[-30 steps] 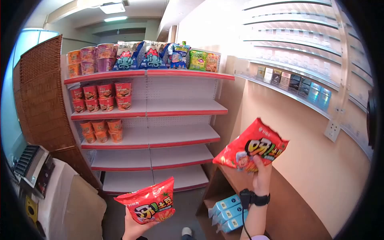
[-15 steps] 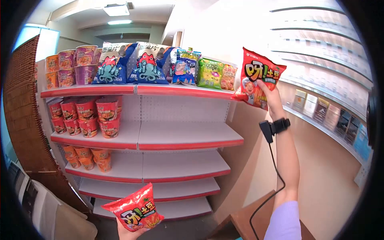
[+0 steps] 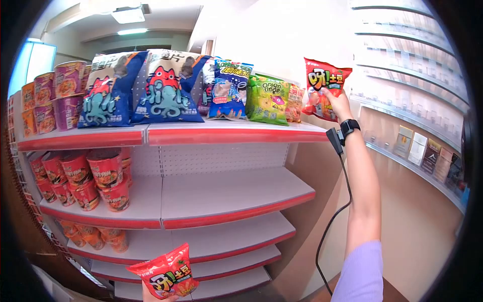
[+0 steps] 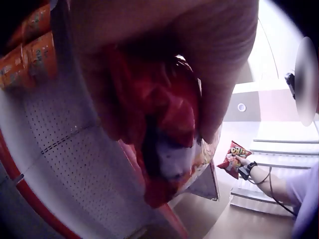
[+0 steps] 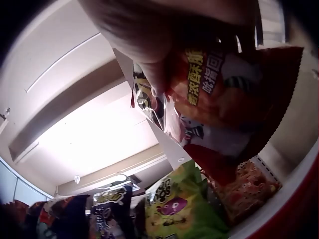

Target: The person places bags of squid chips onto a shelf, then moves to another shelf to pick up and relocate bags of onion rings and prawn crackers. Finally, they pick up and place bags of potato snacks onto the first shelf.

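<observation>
My right hand grips a red snack bag, thumb across its front, at the right end of the top shelf. In the right wrist view this bag hangs close beside a green onion rings bag and an orange-pink snack bag. Low in the head view, my left hand holds a second red snack bag in front of the lower shelves. The left wrist view shows its fingers and thumb pinching the crumpled bag.
Large blue snack bags and purple noodle cups stand along the top shelf. Red noodle cups and orange cups sit on shelves below at left. A wall rack with small boxes runs along the right.
The view has come nearer the shelves. My right hand has raised its red bag from beside the brown counter to top-shelf height. The left hand still holds its bag, now lower in view.
</observation>
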The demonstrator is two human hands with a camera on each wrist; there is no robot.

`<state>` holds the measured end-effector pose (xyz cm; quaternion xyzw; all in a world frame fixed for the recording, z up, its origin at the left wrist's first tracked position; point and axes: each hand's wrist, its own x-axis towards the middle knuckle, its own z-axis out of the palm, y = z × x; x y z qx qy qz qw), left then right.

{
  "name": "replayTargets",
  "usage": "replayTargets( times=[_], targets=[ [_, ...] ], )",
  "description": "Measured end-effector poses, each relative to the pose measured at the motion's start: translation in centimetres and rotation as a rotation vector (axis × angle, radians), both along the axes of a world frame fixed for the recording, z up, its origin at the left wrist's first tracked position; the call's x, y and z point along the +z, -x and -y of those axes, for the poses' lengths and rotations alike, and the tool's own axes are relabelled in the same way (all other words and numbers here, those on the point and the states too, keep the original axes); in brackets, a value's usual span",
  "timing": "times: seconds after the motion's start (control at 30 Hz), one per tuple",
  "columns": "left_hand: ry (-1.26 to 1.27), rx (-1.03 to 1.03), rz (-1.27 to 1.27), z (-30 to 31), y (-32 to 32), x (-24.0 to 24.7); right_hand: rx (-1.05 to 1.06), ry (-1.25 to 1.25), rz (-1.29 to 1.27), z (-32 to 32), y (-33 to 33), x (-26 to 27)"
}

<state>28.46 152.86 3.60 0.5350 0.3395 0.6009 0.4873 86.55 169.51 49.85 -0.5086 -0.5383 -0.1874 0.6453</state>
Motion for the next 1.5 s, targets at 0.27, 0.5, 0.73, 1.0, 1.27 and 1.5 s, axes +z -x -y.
replayTargets(
  times=[0.27, 0.5, 0.73, 1.0, 1.27, 1.5],
  targets=[
    [0.006, 0.026, 0.008, -4.2, -4.1, 0.6, 0.069, 0.311, 0.006, -6.1, -5.4, 2.2],
    [-0.026, 0.044, -0.068, -6.7, -8.6, 0.2, -0.236, 0.399, -0.083, -13.1, -12.1, 5.4],
    [-0.004, 0.096, -0.049, -7.9, -11.9, -0.4, -0.283, 0.265, -0.142, -16.9, -16.9, 9.3],
    [0.01, 0.141, -0.114, -9.9, -14.1, 0.7, -0.511, 0.785, 0.065, -17.6, -18.8, 8.3],
    [0.056, 0.115, -0.036, -11.3, -13.8, 1.0, -0.204, 0.854, -0.079, -22.0, -21.5, 6.1],
    [-0.018, 0.218, -0.094, -11.9, -13.9, 1.8, 0.038, 0.834, -0.132, -24.9, -23.5, 6.8]
  ],
)
